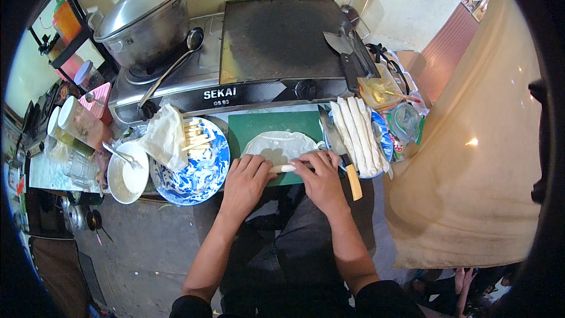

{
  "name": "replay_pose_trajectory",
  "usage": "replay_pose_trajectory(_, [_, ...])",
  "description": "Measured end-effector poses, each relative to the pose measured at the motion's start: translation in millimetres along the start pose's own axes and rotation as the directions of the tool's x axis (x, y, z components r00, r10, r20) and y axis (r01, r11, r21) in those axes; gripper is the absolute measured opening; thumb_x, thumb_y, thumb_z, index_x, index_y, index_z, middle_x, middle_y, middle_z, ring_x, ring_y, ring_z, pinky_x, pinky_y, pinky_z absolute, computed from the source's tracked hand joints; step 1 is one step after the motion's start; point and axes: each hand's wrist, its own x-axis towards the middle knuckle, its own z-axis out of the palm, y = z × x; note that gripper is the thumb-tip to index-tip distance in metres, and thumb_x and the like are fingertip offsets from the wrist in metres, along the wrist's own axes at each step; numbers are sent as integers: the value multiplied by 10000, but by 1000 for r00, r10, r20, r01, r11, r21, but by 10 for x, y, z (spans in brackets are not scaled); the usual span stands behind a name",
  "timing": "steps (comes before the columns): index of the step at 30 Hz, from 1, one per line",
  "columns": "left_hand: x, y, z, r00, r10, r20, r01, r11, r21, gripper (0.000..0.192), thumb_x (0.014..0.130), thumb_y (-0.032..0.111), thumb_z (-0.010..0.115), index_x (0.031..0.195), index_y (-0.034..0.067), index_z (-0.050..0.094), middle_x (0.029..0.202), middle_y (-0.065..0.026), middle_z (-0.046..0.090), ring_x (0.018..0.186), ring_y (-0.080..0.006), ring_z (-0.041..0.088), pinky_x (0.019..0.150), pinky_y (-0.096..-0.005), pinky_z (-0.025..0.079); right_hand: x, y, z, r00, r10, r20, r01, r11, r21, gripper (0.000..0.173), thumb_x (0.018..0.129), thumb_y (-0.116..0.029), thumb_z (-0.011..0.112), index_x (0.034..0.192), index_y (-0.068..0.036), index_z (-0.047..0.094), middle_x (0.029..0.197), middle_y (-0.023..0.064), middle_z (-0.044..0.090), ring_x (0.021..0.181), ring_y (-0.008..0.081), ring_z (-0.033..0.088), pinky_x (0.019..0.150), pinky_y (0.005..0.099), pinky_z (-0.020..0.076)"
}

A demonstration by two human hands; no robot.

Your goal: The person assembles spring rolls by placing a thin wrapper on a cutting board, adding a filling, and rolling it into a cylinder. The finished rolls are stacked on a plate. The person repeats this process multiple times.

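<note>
On a green cutting board (276, 121) lies a thin, round, pale wrapper sheet (280, 145), its near edge turned into a narrow roll (282, 168). My left hand (248, 179) grips the roll's left end, fingertips down on the sheet. At the other end, my right hand (321, 179) pinches the roll between thumb and fingers. Right of the board, several long white rolls (356, 137) rest on a blue plate (385, 130). A kitchen knife (340, 145) with a yellow handle leans along them. To the left, a blue marbled plate (190, 190) bears pale sticks (196, 139) and folded wrapper sheets (165, 137).
A white bowl (115, 185) holds white paste and a spoon (119, 153). Behind stands a gas stove (260, 92) with a lidded pot (145, 26), a ladle (172, 68) and a flat griddle (282, 39). Jars (84, 123) crowd the left; a curtain (468, 163) hangs right, another person's hand (463, 280) below.
</note>
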Motion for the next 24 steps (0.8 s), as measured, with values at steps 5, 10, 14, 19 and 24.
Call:
replay_pose_trajectory(5, [12,11,5,1000,-9,-27,8,1000,-28,266,954,249,828,1134,75,738,1134,-64,686,1085,-296,666,893,-445,502,19,-53,-147,999,43,-5,-43,998,-54,324,901,-69,832,1223,-66,798,1196,85,713,1181,305,681,1112,509,460])
replay_pose_trajectory(10, [24,-7,16,1000,-17,-15,17,999,-52,251,953,234,824,1129,71,748,1108,-63,683,1057,-296,670,879,-448,510,53,-157,-16,995,-73,-61,77,995,69,296,897,-78,842,1180,-36,766,1253,104,729,1196,329,695,1087,511,496])
replay_pose_trajectory(14, [34,-29,25,999,-18,-32,15,998,-68,258,952,244,825,1131,73,753,1095,-58,684,1042,-290,672,869,-451,513,65,-111,120,996,-68,-61,73,994,80,259,901,-60,815,1155,-41,766,1216,93,736,1179,322,698,1067,491,502])
replay_pose_trajectory(19, [82,-8,48,998,-49,-32,49,999,-20,279,937,281,841,1131,95,768,1094,-49,684,1048,-279,671,858,-437,509,128,-50,193,998,-51,-21,51,999,10,231,920,-41,738,1147,-24,781,1179,98,717,1156,324,685,1053,497,517])
replay_pose_trajectory(24, [126,-2,56,995,-59,-84,62,998,33,269,941,295,832,1146,126,784,1110,-29,690,1073,-265,667,863,-436,503,173,-60,229,998,-7,-56,9,999,35,234,910,-44,755,1141,-54,785,1172,100,693,1136,335,669,993,500,494])
